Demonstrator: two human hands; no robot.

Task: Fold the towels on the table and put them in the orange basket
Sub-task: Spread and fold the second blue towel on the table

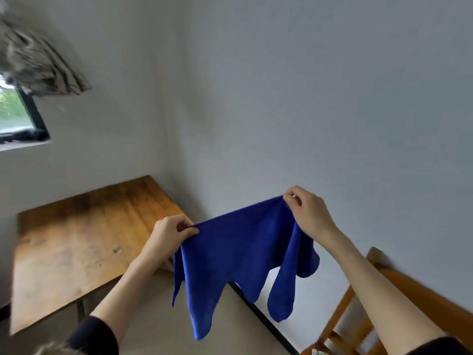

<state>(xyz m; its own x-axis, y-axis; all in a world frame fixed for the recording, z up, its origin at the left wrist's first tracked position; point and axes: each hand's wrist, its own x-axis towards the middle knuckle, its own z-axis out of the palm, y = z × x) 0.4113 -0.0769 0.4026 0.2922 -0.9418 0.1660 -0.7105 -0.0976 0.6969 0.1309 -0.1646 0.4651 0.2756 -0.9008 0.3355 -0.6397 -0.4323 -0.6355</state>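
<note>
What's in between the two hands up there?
The top edge of the blue towel stretches between the left hand and right hand; each pinches a corner, in the head view.

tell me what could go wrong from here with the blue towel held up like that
1. The left hand and right hand each pinch only a top corner of the blue towel, so a corner could slip out.
2. The towel hangs in uneven ripples, off to the right of the wooden table; a fold made in the air may come out crooked.
3. The orange basket is not in view, so placing it may take a blind reach.
</note>
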